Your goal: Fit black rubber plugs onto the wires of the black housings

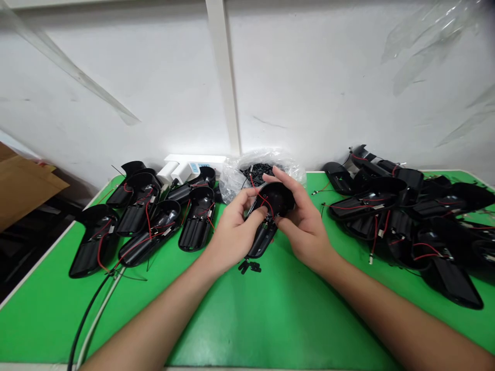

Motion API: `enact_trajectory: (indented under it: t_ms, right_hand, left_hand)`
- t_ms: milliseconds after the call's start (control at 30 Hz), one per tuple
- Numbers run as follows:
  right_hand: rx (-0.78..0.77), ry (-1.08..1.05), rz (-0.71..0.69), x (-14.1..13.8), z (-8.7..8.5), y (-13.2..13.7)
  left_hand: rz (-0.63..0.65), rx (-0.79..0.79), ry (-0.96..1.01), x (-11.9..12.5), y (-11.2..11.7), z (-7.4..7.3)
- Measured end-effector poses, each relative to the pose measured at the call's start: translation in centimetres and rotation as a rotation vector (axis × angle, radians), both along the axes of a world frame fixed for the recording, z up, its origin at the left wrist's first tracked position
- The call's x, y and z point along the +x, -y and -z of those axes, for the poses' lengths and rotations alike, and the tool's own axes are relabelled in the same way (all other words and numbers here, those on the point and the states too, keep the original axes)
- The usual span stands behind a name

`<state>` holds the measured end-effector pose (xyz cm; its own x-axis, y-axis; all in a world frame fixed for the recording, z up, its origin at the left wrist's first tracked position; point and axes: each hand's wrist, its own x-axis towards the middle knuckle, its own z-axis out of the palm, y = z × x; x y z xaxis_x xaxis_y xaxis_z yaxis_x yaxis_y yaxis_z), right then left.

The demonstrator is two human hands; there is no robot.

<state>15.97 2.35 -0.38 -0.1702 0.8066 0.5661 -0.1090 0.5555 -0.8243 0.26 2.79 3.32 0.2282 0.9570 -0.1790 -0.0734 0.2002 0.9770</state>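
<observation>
Grip of left hand and right hand holding black shell between them; long axis running forward, slanting right, cupped end farthest; neither hand lying nearer.

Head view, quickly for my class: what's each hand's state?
Left hand: closed, holding the black plastic housing.
Right hand: holding the same black plastic housing.

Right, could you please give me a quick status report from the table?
Left hand and right hand both holding one black shell. Shell open side up, rounded end farthest away. Small black pieces lying just nearer on the green tabletop.
</observation>
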Motion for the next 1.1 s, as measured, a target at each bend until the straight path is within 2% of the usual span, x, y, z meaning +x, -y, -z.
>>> enact_trajectory:
  t_ms: [233,333,400,500,600,700,767,867,1100]
  right_hand:
    - [0.002,0.033,0.002,-0.1,0.3,0.1]
    - [0.039,0.067,0.053,-0.3,0.4,0.5]
    - [0.097,0.076,0.159,-0.4,0.3,0.8]
    - [0.158,0.143,0.285,-0.4,0.0,1.0]
    - [0.216,0.338,0.182,-0.5,-0.1,0.9]
    - [0.36,0.602,-0.004,-0.6,0.1,0.9]
    - [0.385,0.725,-0.092,-0.8,0.4,1.2]
    - [0.321,0.783,-0.174,-1.0,0.9,1.6]
    - [0.259,0.927,-0.248,-1.8,2.3,2.2]
  left_hand:
    - [0.007,-0.039,0.117,-0.2,0.0,0.0]
    - [0.021,-0.02,0.163,-0.8,-0.3,-0.5]
    - [-0.037,0.036,0.149,-1.3,-0.7,-0.9]
    - [-0.231,0.094,0.128,-2.1,-1.6,-1.5]
    - [-0.403,0.123,0.118,-2.8,-2.4,-1.8]
    - [-0.478,0.166,0.105,-3.1,-2.8,-1.8]
    - [-0.48,0.177,0.1,-3.2,-2.9,-1.9]
    - [-0.46,0.178,0.097,-3.1,-2.8,-2.0]
    - [-0.433,0.164,0.084,-2.9,-2.6,-1.9]
